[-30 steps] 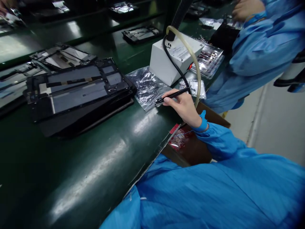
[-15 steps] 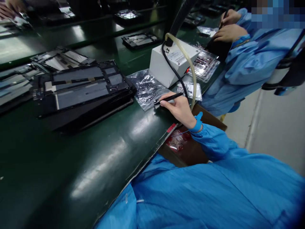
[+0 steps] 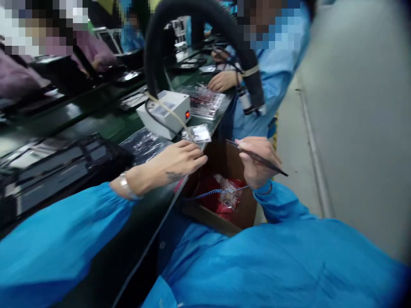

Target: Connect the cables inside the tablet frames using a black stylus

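Note:
My right hand [image 3: 257, 160] grips a thin black pen-like tool [image 3: 260, 159] above an open brown cardboard box [image 3: 221, 220] beside the bench. Inside the box lie red and clear packets [image 3: 224, 194] and a blue coiled cord [image 3: 207, 194]. My left hand [image 3: 176, 160] reaches across the green bench edge [image 3: 150, 222] toward the box, fingers loosely together, and I cannot make out anything in them. A small clear bag [image 3: 197, 133] lies just beyond its fingertips. A stack of black tablet frames [image 3: 54, 164] sits to the left.
A white control box [image 3: 163, 113] with a red light stands on the bench, with a thick black hose [image 3: 205, 25] arching over it. A co-worker in blue [image 3: 266, 81] works at a tray of parts [image 3: 205, 100] behind. Other people sit across the bench at far left.
The view has swung up and right. My right hand has lifted the pen tool off the bench to above the cardboard box. My left arm has come into view, reaching toward the box.

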`<state>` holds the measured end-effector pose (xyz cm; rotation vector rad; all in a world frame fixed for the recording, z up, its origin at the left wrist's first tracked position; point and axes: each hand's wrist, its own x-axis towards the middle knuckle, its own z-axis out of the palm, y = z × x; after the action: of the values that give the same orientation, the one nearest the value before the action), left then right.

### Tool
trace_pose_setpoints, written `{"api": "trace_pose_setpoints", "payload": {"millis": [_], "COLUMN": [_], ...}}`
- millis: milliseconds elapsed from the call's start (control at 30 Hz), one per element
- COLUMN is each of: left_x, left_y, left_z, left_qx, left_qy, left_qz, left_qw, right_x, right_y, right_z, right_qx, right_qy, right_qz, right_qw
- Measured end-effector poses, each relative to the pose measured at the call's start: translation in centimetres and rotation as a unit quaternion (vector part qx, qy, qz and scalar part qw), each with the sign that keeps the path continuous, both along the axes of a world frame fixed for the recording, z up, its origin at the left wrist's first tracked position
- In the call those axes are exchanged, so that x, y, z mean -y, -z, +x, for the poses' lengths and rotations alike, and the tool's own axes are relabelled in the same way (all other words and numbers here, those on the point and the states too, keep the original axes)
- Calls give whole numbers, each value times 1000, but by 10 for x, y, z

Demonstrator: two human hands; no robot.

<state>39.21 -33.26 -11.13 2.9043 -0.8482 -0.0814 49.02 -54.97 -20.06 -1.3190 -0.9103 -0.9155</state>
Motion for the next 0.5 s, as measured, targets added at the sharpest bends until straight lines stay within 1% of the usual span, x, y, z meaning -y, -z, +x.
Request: {"api": "trace_pose_setpoints", "payload": {"millis": [33, 67, 100, 133, 167, 200, 233, 267, 300, 367, 400, 433, 467, 500], "left_x": [23, 46, 68, 87, 103, 115, 122, 124, 122, 103, 88, 69, 49, 27], "left_y": [11, 22, 32, 40, 47, 52, 55, 56, 56, 50, 45, 40, 33, 25], "left_z": [28, 53, 75, 92, 106, 115, 119, 118, 111, 86, 68, 47, 25, 2], "left_qx": [-1, 0, -23, -84, -145, -191, -224, -237, -236, -217, -203, -187, -165, -142], "left_qy": [4, -20, -54, -84, -100, -102, -96, -85, -75, -75, -86, -102, -123, -149], "left_qz": [-53, -136, -229, -315, -388, -442, -478, -497, -504, -491, -479, -465, -453, -439], "left_qw": [999, 990, 972, 942, 905, 871, 844, 830, 827, 841, 850, 859, 868, 875], "right_x": [10, 17, 23, 27, 30, 32, 33, 34, 34, 36, 36, 36, 34, 31], "right_y": [5, 11, 16, 22, 27, 32, 37, 42, 45, 46, 44, 40, 35, 30], "right_z": [7, 15, 23, 33, 43, 53, 63, 73, 81, 92, 94, 94, 90, 83], "right_qx": [-39, -101, -174, -245, -305, -347, -375, -391, -398, -401, -407, -419, -432, -450], "right_qy": [19, 19, -4, -48, -109, -171, -223, -261, -282, -297, -300, -305, -311, -318], "right_qz": [37, 84, 138, 192, 237, 271, 292, 305, 314, 320, 332, 353, 380, 410], "right_qw": [998, 991, 975, 949, 916, 881, 851, 828, 815, 805, 796, 779, 757, 727]}}
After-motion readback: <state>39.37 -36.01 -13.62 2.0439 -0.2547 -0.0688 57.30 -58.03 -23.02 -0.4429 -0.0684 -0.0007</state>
